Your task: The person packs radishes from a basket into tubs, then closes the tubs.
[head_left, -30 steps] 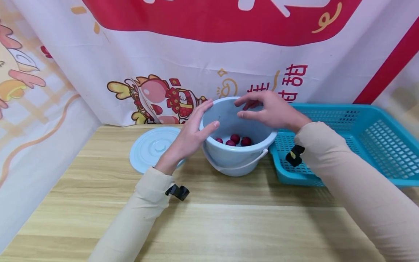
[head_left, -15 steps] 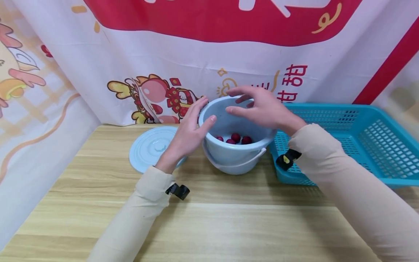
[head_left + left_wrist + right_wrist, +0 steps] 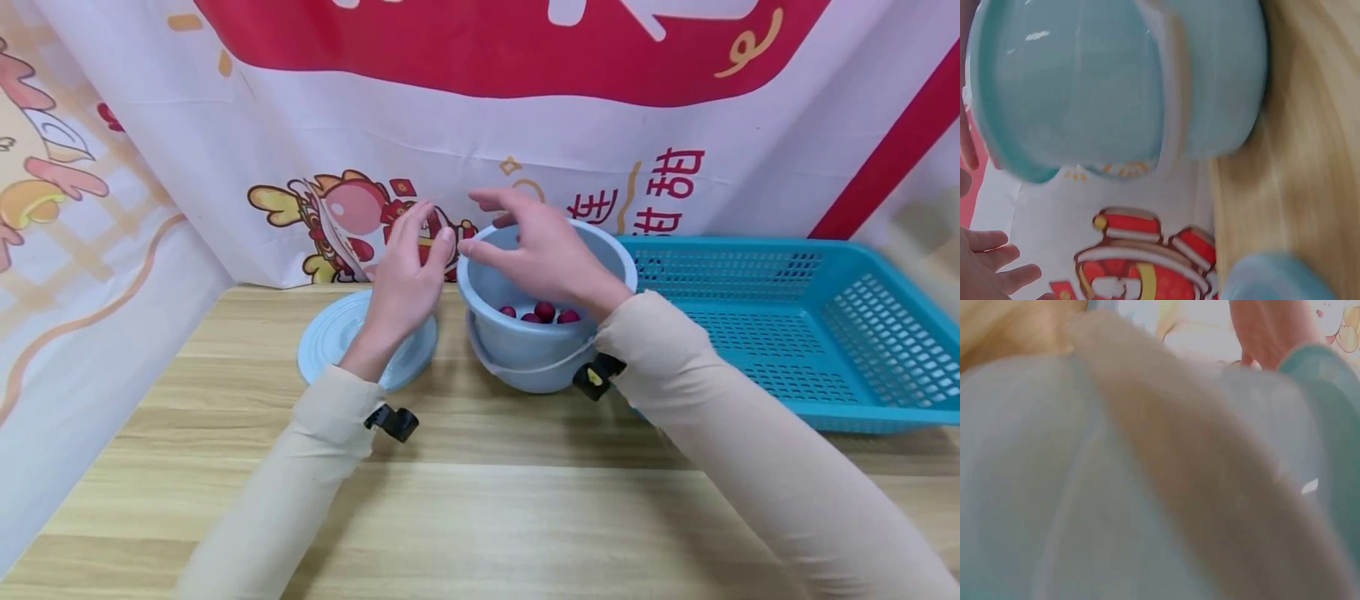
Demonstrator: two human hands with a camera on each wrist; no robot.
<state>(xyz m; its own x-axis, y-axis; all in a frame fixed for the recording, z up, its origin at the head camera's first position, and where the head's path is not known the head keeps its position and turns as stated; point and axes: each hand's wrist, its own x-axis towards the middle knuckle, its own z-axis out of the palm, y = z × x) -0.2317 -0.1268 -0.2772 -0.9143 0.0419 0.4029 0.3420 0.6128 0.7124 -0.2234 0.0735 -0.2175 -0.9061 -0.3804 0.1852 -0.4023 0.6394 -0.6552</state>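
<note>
A light blue bucket (image 3: pixel 536 350) stands upright on the table, its pale handle (image 3: pixel 1175 81) hanging down the near side. Several dark red, round things (image 3: pixel 544 312), perhaps plums, lie at its bottom. My right hand (image 3: pixel 536 246) is over the bucket's opening, fingers loosely bent and holding nothing. To the left of the rim, my left hand (image 3: pixel 408 279) hovers above the blue lid (image 3: pixel 322 342), fingers extended and nothing in them. That lid lies flat on the table, partly hidden by the hand. Blur covers much of the right wrist view.
A teal plastic basket (image 3: pixel 787 408) with a perforated bottom stands right of the bucket, close to it. Behind the wooden table (image 3: pixel 480 517) hangs a printed white and red cloth (image 3: pixel 420 108).
My left hand has come off the bucket's rim and moved left over the lid. My right hand has shifted left across the bucket's opening.
</note>
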